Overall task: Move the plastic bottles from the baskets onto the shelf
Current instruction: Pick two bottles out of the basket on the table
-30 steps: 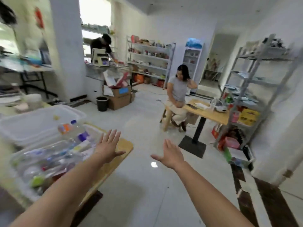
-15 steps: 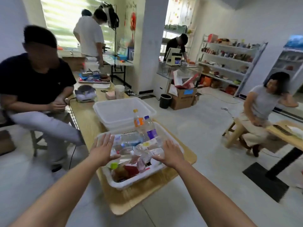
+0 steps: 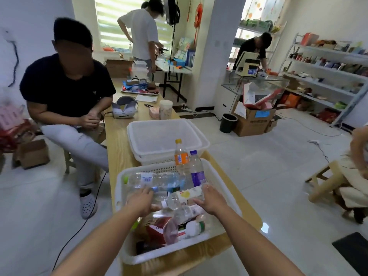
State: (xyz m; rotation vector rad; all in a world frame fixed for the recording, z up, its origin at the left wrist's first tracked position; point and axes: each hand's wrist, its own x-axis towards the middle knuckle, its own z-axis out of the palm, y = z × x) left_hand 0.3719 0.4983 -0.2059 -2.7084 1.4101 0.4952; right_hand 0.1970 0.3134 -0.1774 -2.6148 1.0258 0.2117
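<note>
bottles (image 3: 155, 180) lie heaped in the basket (image 3: 119, 188), with an orange bottle (image 3: 180, 156) and a purple bottle (image 3: 197, 173) upright at its far rim. both hands hover over its middle — left hand (image 3: 140, 202) flat with fingers straight, right hand (image 3: 211, 200) spread the same way, neither gripping anything yet. likely trouble: the heap is loose and slick, so pulling one from underneath could roll others over the basket's rim or topple the two upright ones. the shelf (image 3: 328, 76) stands well beyond the basket — a long carry for a weak hold.

person at right (image 3: 356, 188) cut off by the edge, wall shelf (image 3: 326, 76) goods blurred, basket (image 3: 220, 176) left rim partly behind a forearm
</note>
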